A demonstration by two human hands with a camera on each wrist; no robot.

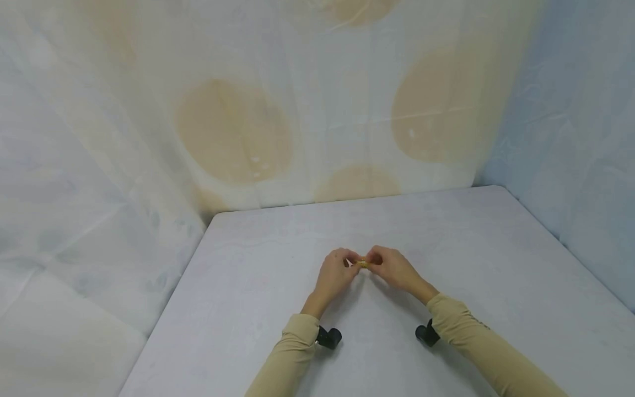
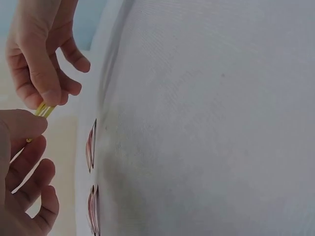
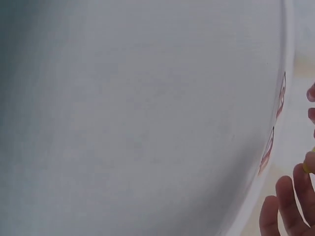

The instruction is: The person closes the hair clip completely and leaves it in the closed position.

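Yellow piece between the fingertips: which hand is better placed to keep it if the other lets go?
Probably the left. Both the left hand and the right hand pinch the small yellow piece above the table. The left wrist view shows the left thumb over it, seemingly the fuller grip.

No text, label, brand, number or sign can be read anywhere. The red-brown outlined marks (image 2: 91, 147) along the edge of the white table (image 2: 206, 123) in the left wrist view (seen again in the right wrist view) may be printed shapes, but they are too foreshortened to read as letters.
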